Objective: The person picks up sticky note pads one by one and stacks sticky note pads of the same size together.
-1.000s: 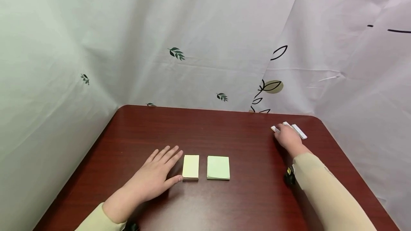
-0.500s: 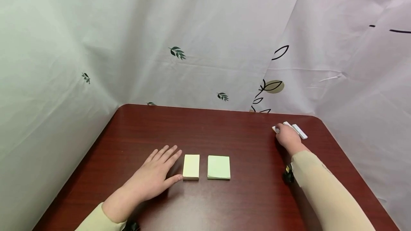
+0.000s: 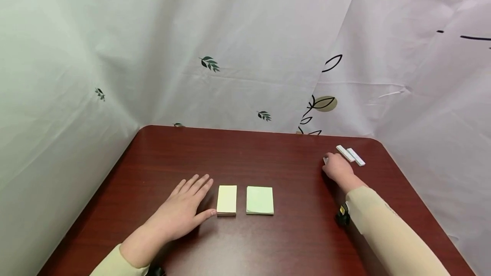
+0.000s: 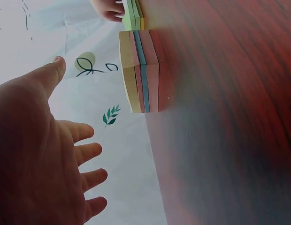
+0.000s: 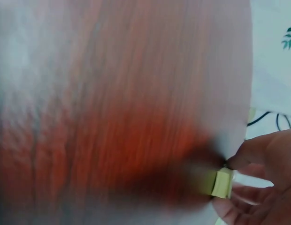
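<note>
My left hand [image 3: 178,212] is held out with straight, spread fingers, its thumb tip close beside a stack of sticky-note pads [image 3: 226,199]. That stack is pale yellow on top, with pink and blue layers [image 4: 144,77] showing at its side in the left wrist view. To its right lies a pale green sticky-note stack [image 3: 259,200]. Near the table's far right corner, my right hand [image 3: 339,171] pinches a narrow sticky-note pad [image 3: 325,160] between thumb and fingers. Its yellowish end [image 5: 222,183] shows in the right wrist view; my fingers hide the remainder.
Two narrow white pads, one on the left [image 3: 345,153] and one on the right [image 3: 356,157], lie side by side just beyond my right hand. The dark red wooden table [image 3: 230,152] has rounded far corners. A pale patterned curtain [image 3: 245,54] hangs behind it.
My right hand has drawn slightly toward me and to the left with the narrow pad, away from the two other narrow pads. My left hand stays in place.
</note>
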Tool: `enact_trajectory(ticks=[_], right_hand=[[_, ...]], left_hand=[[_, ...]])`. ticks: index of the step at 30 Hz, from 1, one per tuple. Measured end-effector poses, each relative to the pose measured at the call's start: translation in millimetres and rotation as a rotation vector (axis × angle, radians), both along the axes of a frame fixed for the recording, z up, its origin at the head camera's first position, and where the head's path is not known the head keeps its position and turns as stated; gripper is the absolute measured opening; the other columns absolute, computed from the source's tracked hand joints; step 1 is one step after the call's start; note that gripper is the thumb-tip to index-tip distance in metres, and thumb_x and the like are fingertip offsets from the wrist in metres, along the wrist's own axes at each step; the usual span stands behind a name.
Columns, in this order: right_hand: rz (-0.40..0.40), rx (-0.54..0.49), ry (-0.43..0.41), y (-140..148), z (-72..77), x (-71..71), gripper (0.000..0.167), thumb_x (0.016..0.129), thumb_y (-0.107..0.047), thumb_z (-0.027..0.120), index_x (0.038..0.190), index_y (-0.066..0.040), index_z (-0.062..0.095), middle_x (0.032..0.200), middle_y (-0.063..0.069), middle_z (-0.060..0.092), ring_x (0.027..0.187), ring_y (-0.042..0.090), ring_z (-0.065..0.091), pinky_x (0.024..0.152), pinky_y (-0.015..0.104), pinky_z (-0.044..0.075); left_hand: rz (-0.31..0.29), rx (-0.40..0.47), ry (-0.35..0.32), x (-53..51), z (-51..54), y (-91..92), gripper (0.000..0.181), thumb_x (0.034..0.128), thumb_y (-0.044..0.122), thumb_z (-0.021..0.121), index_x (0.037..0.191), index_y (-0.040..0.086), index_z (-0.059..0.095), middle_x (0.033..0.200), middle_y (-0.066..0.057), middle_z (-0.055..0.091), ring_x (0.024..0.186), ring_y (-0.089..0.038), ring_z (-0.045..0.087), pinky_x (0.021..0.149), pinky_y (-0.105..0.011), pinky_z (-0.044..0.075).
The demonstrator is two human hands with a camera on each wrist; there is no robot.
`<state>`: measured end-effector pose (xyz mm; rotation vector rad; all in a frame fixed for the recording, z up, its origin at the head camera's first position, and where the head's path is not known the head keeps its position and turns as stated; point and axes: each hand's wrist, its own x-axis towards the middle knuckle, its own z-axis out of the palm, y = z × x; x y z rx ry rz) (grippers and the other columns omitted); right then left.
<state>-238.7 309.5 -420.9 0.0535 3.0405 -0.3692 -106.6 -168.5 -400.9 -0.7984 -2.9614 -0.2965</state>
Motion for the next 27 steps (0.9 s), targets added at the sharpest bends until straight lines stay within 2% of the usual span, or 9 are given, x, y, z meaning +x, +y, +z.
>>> enact_trajectory(ticks=[10,12,18,27], right_hand=[[0.022,-0.026,-0.069,-16.9,1.5,16.9,0.051,0.085,-0.010,0.064,0.131,0.011,0.051,0.115,0.034,0.052,0.085,0.034,0.058,0.077,0.048,0.049],[0.030,-0.025,-0.067,-22.5,0.5,22.4,0.051,0.084,-0.010,0.065,0.130,0.010,0.053,0.114,0.032,0.053,0.083,0.032,0.059,0.077,0.047,0.050],[0.085,-0.014,-0.040,-42.4,0.6,40.6,0.040,0.079,-0.008,0.066,0.115,0.010,0.061,0.102,0.023,0.054,0.076,0.027,0.057,0.072,0.043,0.050],[0.172,-0.011,-0.016,-74.2,3.1,67.6,0.046,0.076,-0.004,0.067,0.119,0.012,0.062,0.105,0.021,0.057,0.074,0.023,0.057,0.070,0.039,0.051]], left_hand=[[0.005,0.013,-0.002,-0.4,-0.2,1.4,0.080,0.0942,0.058,0.056,0.154,0.008,0.036,0.159,-0.010,0.031,0.146,-0.036,0.026,0.116,-0.056,0.018],[0.007,0.014,-0.007,-0.6,-0.2,1.7,0.081,0.0941,0.058,0.056,0.154,0.007,0.035,0.159,-0.010,0.032,0.146,-0.036,0.026,0.116,-0.056,0.019],[0.009,0.014,-0.013,-1.6,0.1,2.7,0.082,0.0941,0.058,0.056,0.153,0.006,0.035,0.159,-0.011,0.032,0.146,-0.035,0.026,0.115,-0.056,0.020],[-0.001,0.008,0.001,-3.4,-0.6,4.4,0.082,0.0941,0.060,0.055,0.153,0.006,0.036,0.159,-0.011,0.032,0.146,-0.036,0.027,0.115,-0.056,0.022]])
